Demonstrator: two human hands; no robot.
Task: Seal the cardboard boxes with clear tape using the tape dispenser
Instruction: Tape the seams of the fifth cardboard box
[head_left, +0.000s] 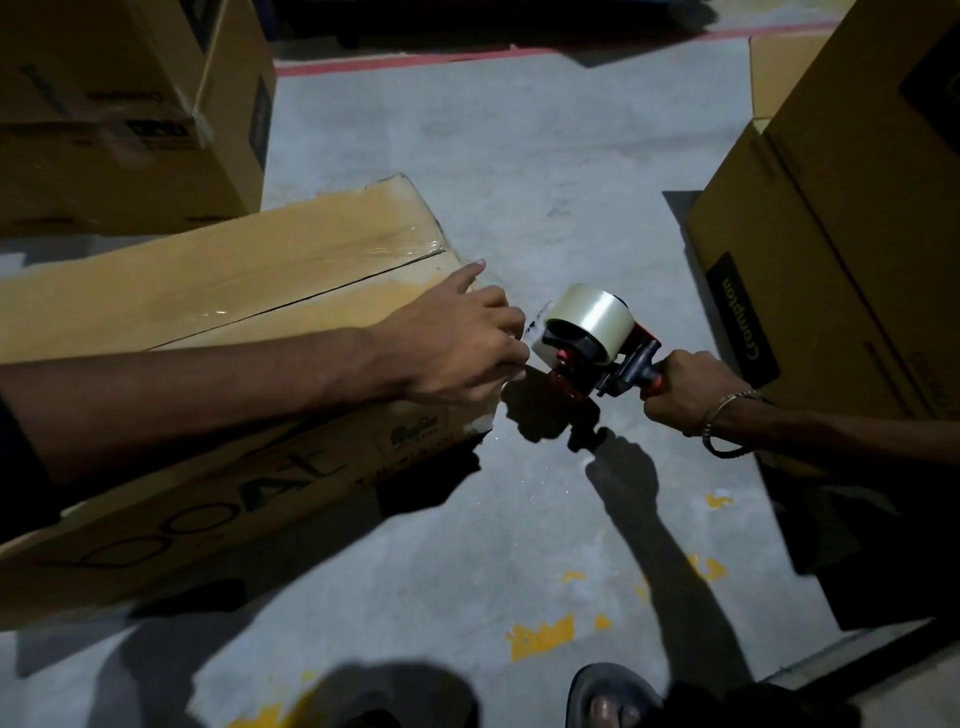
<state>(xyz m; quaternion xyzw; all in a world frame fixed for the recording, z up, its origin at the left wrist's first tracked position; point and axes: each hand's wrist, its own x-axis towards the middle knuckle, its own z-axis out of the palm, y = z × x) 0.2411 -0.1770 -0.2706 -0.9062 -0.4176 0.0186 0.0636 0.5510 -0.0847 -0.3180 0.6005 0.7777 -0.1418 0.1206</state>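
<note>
Your right hand (685, 387) is wrapped tight round the handle of the red-and-black tape dispenser (592, 345) with its roll of clear tape. Just left of that grip, your left hand (457, 338) pinches the tape's loose end at the corner of the long brown cardboard box (218, 332), forefinger straight.

a warehouse or packing area: a bare grey concrete floor (519, 171) with a red painted line (415, 60) and chipped yellow markings (543, 634), and large printed cardboard cartons (130, 104) standing and stacked straight on the floor all round.
</note>
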